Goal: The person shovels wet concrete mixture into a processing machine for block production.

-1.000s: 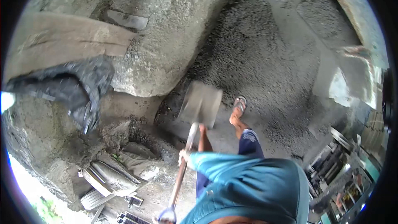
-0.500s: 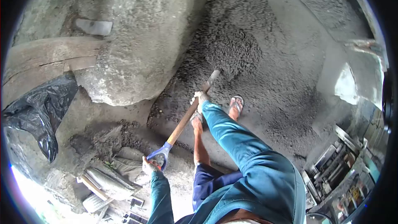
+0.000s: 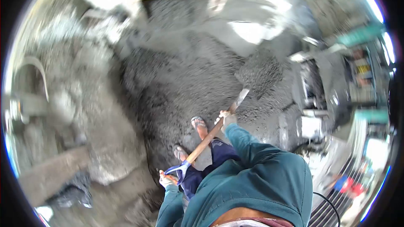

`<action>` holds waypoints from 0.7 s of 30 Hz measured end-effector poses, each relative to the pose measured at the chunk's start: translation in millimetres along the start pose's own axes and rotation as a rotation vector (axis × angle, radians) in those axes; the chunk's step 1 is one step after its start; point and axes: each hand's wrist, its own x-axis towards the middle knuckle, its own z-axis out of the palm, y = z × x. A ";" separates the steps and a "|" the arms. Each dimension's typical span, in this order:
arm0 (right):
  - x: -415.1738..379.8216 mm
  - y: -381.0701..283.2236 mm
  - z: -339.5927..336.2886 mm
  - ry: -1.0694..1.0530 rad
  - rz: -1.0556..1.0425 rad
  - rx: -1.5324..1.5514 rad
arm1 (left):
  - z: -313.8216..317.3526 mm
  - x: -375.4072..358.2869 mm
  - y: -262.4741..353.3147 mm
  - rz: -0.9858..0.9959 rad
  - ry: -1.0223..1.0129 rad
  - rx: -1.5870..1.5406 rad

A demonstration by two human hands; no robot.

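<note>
Both hands hold a shovel [image 3: 208, 139] with a wooden shaft and a blue D-shaped handle. My left hand [image 3: 167, 179] is closed around the grip of that handle, low in the view. Farther up, my right hand [image 3: 228, 117] wraps the shaft near its metal socket. The blade is hidden beneath a heap of dark grey, gritty mix [image 3: 261, 72] at the far end. More of the same grey mix [image 3: 181, 80] covers the ground ahead of my sandalled feet.
A large pale rock [image 3: 101, 134] rises on the left, with a wooden beam [image 3: 54, 170] and black plastic [image 3: 75, 191] beside it. A white sack-like shape [image 3: 252, 31] lies beyond the heap. Cluttered shelving [image 3: 364, 73] lines the right.
My body and view have turned to the right. The shovel has swung right with its load of grey mix, both hands still on it, and my feet have shifted.
</note>
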 end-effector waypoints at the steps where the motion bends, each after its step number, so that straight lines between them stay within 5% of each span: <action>1: 7.9 -37.8 -11.7 -0.001 -0.058 0.051 | 40.7 -9.9 8.3 0.049 -0.085 0.059; 3: -30.5 -132.4 -19.3 -0.248 -0.169 0.337 | 125.6 -66.7 43.9 0.046 -0.323 0.120; 8: -99.9 -353.5 -49.2 -0.336 -0.704 0.311 | 281.6 -255.3 84.8 0.389 -1.107 0.040; 10: -104.7 -422.3 -78.6 -0.321 -0.792 0.382 | 306.9 -331.8 100.2 1.182 -1.244 0.468; 12: -134.7 -451.6 -101.0 -0.371 -0.705 0.410 | 309.3 -404.0 119.1 1.554 -1.620 0.550; 15: -200.9 -418.2 -94.9 -0.508 -0.781 0.382 | 282.7 -426.0 135.2 1.966 -1.748 0.180; 18: -226.4 -356.3 -67.9 -0.519 -0.792 0.288 | 220.7 -327.3 111.6 1.162 -1.737 0.224; 20: -211.7 -302.9 -46.3 -0.620 -0.646 0.331 | 172.6 -284.5 102.8 0.402 -1.233 0.084; 21: -198.5 -265.5 -34.5 -0.597 -0.594 0.288 | 157.9 -219.1 82.8 0.284 -1.079 0.029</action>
